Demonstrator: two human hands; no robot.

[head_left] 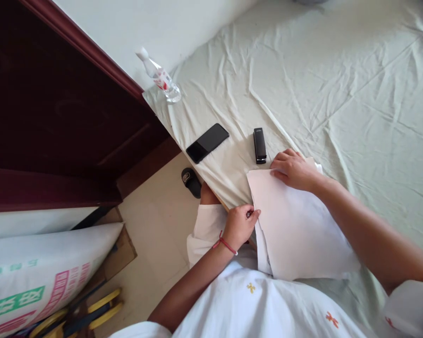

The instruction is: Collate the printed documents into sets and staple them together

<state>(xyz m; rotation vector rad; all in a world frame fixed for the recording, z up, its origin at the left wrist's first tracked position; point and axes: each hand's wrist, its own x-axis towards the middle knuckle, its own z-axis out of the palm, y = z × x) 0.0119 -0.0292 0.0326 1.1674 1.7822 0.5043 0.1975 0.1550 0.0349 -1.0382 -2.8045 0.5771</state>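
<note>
A small stack of white paper sheets [303, 230] lies at the near edge of the cloth-covered surface, its left edges slightly uneven. My left hand [240, 226], with a red string bracelet at the wrist, is closed at the left edge of the sheets, thumb and finger pinching there. A small dark spot shows between its fingers, too small to name. Across the upper edge of the paper rests my right hand [293, 170], fingers stretched out and lying flat. Just beyond the right fingertips is a black stapler [260, 145], untouched.
A dark phone [207, 142] lies left of the stapler. Near the wall stands a clear bottle [160, 77] with a white cap. Pale wrinkled cloth [338, 84] covers the surface. On the floor are a black slipper [191, 182] and a large printed sack [49, 267].
</note>
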